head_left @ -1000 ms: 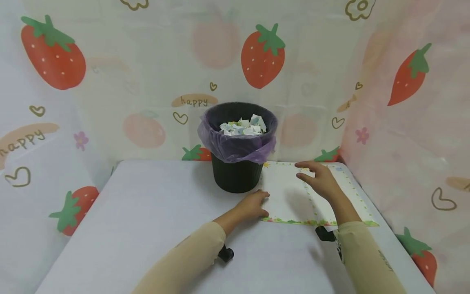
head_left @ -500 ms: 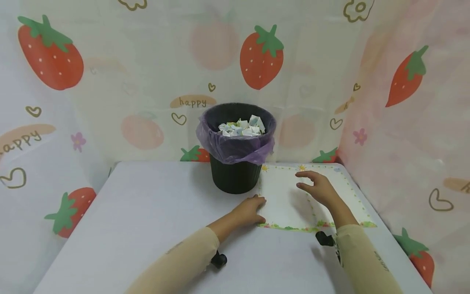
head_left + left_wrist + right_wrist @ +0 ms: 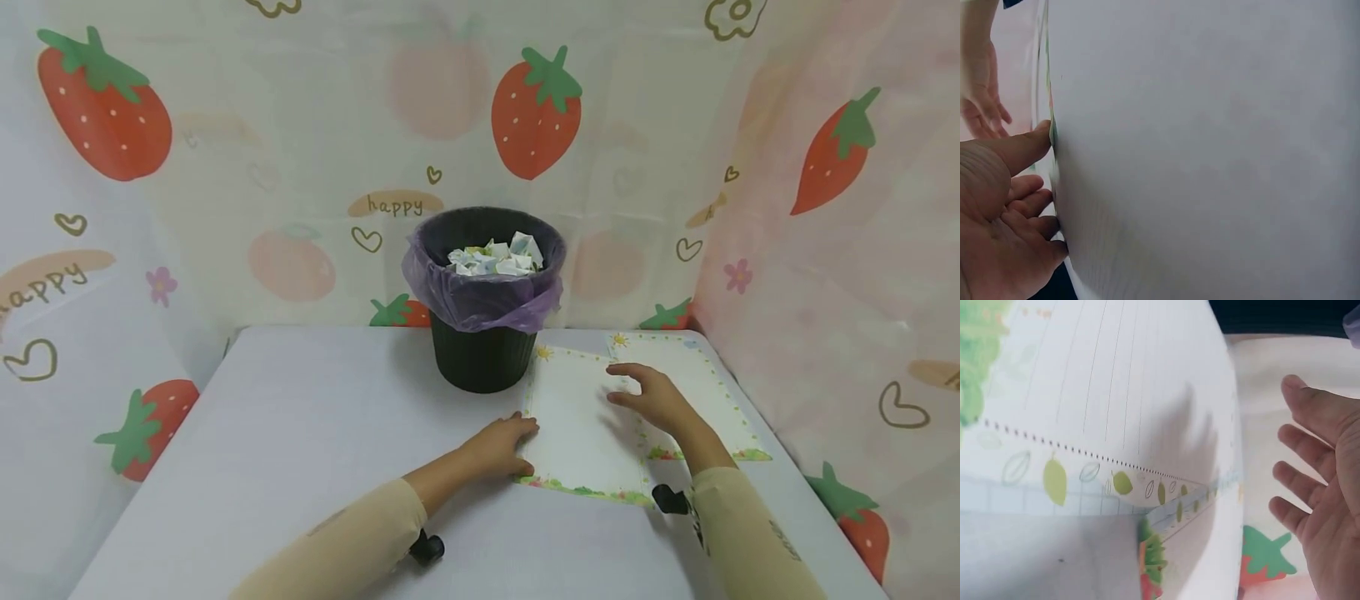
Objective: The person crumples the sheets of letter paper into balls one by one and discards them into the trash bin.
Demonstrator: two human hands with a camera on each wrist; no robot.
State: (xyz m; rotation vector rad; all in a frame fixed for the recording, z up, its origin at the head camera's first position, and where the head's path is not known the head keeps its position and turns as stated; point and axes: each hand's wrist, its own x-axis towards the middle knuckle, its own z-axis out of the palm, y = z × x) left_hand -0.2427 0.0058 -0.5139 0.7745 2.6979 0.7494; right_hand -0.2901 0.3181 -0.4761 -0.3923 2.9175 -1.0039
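A decorated sheet of writing paper (image 3: 577, 425), with a leafy border and faint lines in the right wrist view, lies slightly turned on the table. My left hand (image 3: 497, 447) rests at its left edge, thumb near the front corner. In the left wrist view, that hand's fingertips (image 3: 1044, 128) touch the paper's edge. Above the sheet's right side hovers my right hand (image 3: 656, 400), thumb and fingers spread apart, holding nothing; the right wrist view shows its fingers (image 3: 1300, 450) loosely extended. A second matching sheet (image 3: 708, 392) lies to the right, partly overlapped by the first and hidden behind my right hand.
Behind my left hand stands a black bin (image 3: 483, 354) with a purple liner bag (image 3: 480, 302) folded over its rim. Crumpled paper (image 3: 498, 257) fills it near the top. A strawberry-print curtain (image 3: 300, 167) encloses the white table (image 3: 300, 417) at the back and sides.
The left sheet has slid toward me and turned slightly, apart from the second sheet at the back. My left hand has moved nearer and left with it. My right hand has come slightly nearer.
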